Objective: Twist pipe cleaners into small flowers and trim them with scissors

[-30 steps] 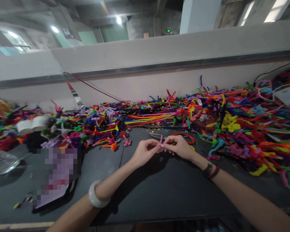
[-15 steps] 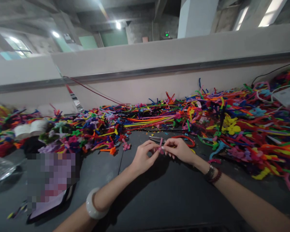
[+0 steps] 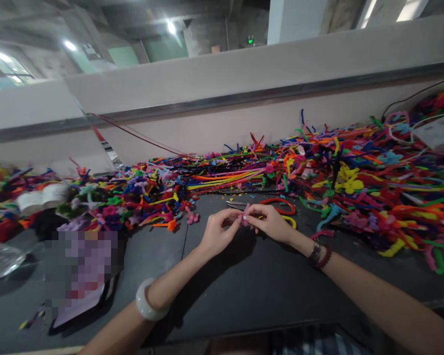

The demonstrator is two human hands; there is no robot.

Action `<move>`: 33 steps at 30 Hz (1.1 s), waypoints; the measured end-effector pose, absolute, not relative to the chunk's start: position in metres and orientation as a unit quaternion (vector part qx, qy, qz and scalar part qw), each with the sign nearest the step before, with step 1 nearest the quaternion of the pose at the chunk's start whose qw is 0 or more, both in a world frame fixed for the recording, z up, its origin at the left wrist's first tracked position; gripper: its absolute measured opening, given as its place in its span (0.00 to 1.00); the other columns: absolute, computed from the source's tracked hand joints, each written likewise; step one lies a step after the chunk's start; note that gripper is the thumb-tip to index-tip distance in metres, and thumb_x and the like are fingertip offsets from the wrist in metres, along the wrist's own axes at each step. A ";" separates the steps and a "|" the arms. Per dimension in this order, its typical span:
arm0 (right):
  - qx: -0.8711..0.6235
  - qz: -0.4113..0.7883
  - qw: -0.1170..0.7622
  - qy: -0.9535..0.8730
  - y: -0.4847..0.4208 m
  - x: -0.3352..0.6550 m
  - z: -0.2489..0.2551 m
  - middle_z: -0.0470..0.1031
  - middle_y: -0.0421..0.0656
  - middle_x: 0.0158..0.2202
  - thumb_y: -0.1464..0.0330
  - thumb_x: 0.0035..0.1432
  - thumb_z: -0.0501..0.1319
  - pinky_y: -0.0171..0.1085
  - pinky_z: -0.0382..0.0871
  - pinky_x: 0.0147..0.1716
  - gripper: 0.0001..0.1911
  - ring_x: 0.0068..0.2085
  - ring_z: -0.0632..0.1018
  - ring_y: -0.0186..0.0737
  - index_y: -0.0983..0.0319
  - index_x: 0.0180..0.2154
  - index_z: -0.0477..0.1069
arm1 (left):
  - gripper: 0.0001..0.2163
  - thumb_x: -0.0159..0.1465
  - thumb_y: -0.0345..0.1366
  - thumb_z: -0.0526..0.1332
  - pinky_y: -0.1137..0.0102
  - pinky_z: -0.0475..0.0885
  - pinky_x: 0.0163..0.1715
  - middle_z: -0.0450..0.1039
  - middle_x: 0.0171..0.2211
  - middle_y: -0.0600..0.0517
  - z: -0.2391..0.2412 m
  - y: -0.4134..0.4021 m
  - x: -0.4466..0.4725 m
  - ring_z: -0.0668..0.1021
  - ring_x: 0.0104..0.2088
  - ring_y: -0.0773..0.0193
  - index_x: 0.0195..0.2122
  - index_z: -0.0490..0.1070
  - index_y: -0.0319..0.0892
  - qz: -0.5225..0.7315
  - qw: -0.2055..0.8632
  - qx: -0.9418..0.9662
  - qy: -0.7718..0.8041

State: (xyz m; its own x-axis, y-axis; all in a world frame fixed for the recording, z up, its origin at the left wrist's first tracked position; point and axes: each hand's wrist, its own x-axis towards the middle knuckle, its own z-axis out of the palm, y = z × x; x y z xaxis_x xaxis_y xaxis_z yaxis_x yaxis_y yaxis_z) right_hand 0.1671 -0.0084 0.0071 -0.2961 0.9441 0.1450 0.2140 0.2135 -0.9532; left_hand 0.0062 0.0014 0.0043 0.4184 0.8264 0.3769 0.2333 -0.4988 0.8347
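Pink fuzzy piece (image 3: 244,222) sits between left fingers (image 3: 230,214) and right fingers (image 3: 255,220).

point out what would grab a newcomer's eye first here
First, surely, the heap of bright fuzzy stems banked along the back of the dark table, below the pale partition. Next, near the centre, the left hand and right hand meet at a small pink piece, beside red-handled scissors. A white bangle stands out around the left forearm.
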 end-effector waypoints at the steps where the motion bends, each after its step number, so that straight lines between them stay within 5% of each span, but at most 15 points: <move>1: -0.435 0.451 0.404 -0.666 -0.009 0.166 0.007 0.65 0.38 0.22 0.64 0.50 0.56 0.29 0.64 0.19 0.10 0.21 0.67 0.28 0.65 0.27 0.66 | 0.09 0.56 0.35 0.53 0.74 0.69 0.30 0.72 0.29 0.49 0.004 0.001 0.006 0.74 0.28 0.68 0.33 0.69 0.37 0.412 0.359 0.762 0.349; 18: -0.405 0.555 0.456 -0.566 -0.009 0.158 0.000 0.65 0.36 0.19 0.62 0.49 0.57 0.29 0.64 0.18 0.11 0.19 0.68 0.28 0.64 0.24 0.64 | 0.10 0.56 0.39 0.54 0.74 0.68 0.30 0.72 0.27 0.49 0.002 0.004 0.006 0.74 0.28 0.67 0.31 0.68 0.36 0.430 0.409 0.727 0.346; 27: -0.429 0.477 0.449 -0.621 -0.009 0.160 -0.001 0.65 0.37 0.19 0.61 0.50 0.56 0.30 0.64 0.17 0.12 0.19 0.67 0.28 0.64 0.27 0.67 | 0.13 0.50 0.39 0.61 0.71 0.69 0.32 0.72 0.25 0.50 -0.001 0.010 0.007 0.74 0.27 0.67 0.31 0.69 0.34 0.411 0.573 0.618 0.349; 33: -0.408 0.540 0.419 -0.605 -0.004 0.165 -0.001 0.65 0.38 0.21 0.61 0.50 0.56 0.29 0.64 0.17 0.12 0.21 0.68 0.29 0.65 0.28 0.66 | 0.14 0.49 0.40 0.61 0.69 0.69 0.35 0.73 0.27 0.49 0.001 0.012 0.005 0.74 0.28 0.66 0.31 0.71 0.34 0.393 0.617 0.589 0.343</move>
State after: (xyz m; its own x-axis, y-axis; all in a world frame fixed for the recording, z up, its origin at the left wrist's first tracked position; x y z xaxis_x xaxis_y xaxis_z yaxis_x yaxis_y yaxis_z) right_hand 0.1654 -0.0043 -0.0009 -0.3155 0.9466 0.0668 0.0415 0.0841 -0.9956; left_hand 0.0050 0.0116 0.0007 0.4562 0.8890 0.0396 -0.0807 -0.0029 0.9967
